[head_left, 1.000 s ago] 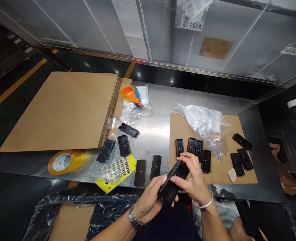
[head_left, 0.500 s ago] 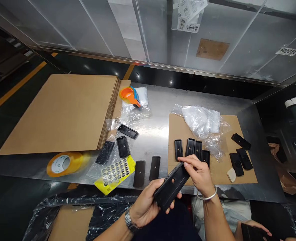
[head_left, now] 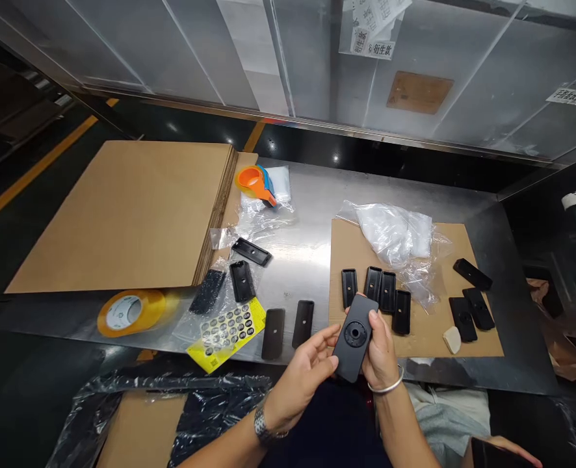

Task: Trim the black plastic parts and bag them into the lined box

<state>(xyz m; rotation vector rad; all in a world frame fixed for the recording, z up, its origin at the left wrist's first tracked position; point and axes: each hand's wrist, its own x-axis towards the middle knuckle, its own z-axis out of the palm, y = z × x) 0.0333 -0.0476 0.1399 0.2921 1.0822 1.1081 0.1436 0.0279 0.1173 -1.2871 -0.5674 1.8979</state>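
Observation:
A black rectangular plastic part (head_left: 349,354) with a round ring and centre hole is held tilted between both hands, its flat face towards me. My left hand (head_left: 314,364) grips its lower left edge, thumb on the face. On the right side, my right hand (head_left: 381,348) is closed round it with the thumb along the edge. Just beyond lie several hollow black plastic parts (head_left: 349,287) on a cardboard sheet (head_left: 439,344). Two more black parts, the left one (head_left: 273,333) and the right one (head_left: 303,322), rest on the metal table left of my hands.
At left are a cardboard stack (head_left: 122,214), a tape roll (head_left: 125,313), an orange tape dispenser (head_left: 256,183) and a yellow sticker sheet (head_left: 227,335). Clear plastic bags (head_left: 390,227) and a whitish piece (head_left: 452,340) lie at right. Another person's hand (head_left: 517,448) holds a dark object.
The black part has been turned over from its hollow side to its flat ringed face and is more upright. My right hand has moved from its top end down its right side.

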